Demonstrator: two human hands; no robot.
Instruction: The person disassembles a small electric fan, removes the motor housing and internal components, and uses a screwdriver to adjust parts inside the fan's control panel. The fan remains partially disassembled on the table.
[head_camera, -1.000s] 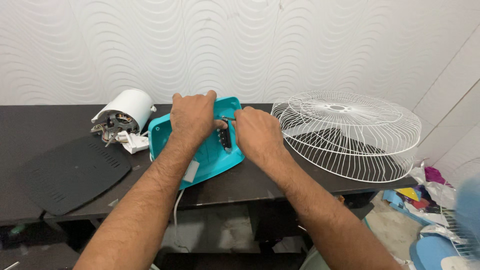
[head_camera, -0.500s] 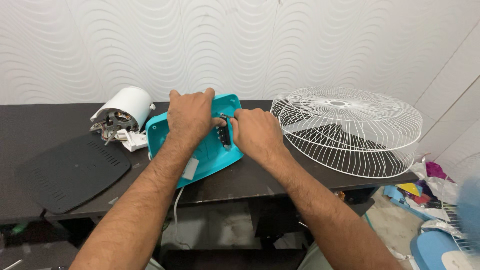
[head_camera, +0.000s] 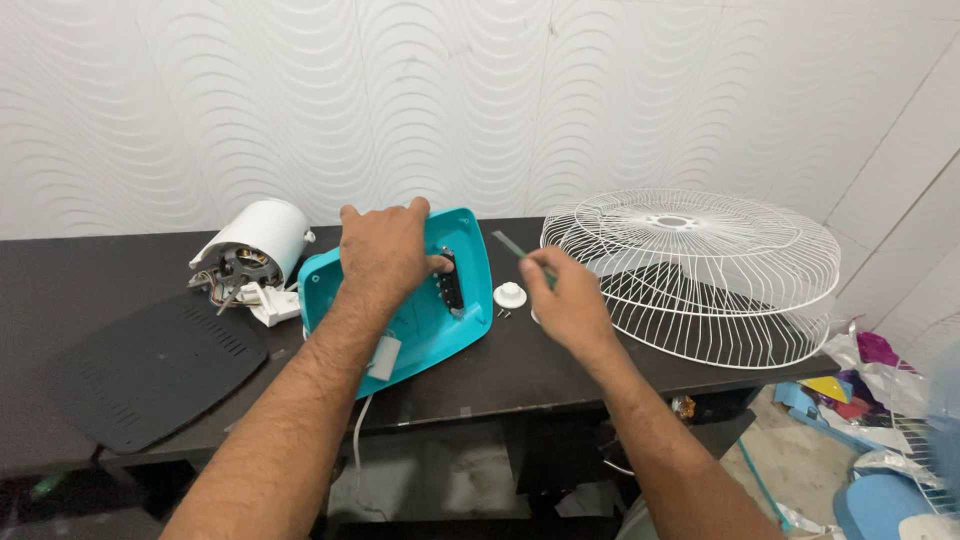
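The right hand (head_camera: 568, 300) has moved since a moment ago. Before, it was pressed up against the left hand on the teal fan base cover (head_camera: 420, 320). Now it has pulled away to the right and holds a thin green screwdriver (head_camera: 520, 252) in closed fingers, with the tip pointing up and left.

The left hand (head_camera: 385, 250) is still on the teal cover. It lies palm down with fingers spread, and the thumb touches the black switch block (head_camera: 450, 280) set in the cover. The cover sits at the front edge of the dark table (head_camera: 60, 290), near the middle.

There is one flat black plate (head_camera: 140, 370) at the front left corner. One white knob (head_camera: 510, 294) and two tiny screws (head_camera: 503, 314) lie just right of the cover. One white fan motor (head_camera: 250, 245) lies behind the cover on the left. One white wire fan guard (head_camera: 700, 270) rests on the right end of the table.
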